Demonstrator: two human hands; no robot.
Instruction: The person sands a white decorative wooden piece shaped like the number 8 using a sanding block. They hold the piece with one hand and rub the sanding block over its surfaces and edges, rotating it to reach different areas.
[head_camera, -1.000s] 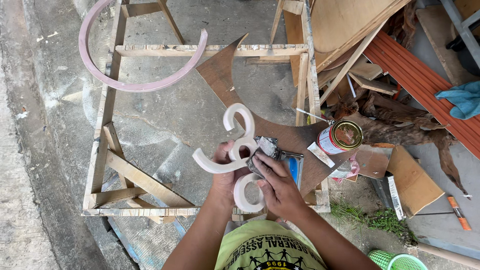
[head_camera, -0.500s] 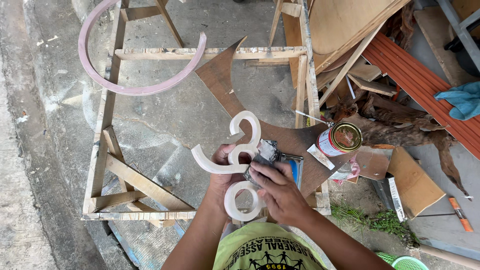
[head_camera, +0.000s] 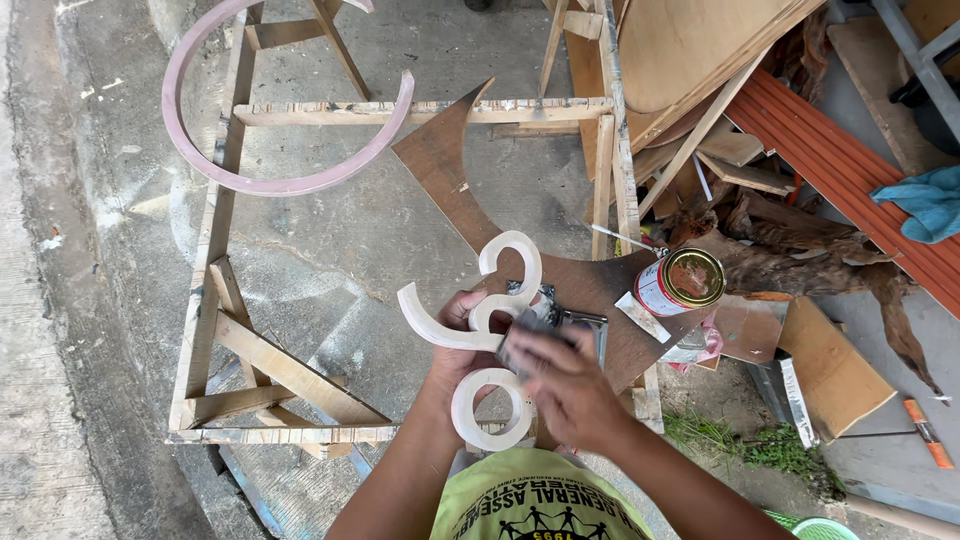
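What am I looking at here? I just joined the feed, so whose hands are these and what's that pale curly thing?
There is one view, from a camera worn on a person's head, looking down at their own bare hands. The left hand grips a pale, curly cut-out piece with looped ends. The right hand presses a small dark pad against it; it is blurred, so I can't tell its kind. Below is an open wooden frame over concrete. On it lie a brown pointed board, a round tin and a pinkish curved ring piece.
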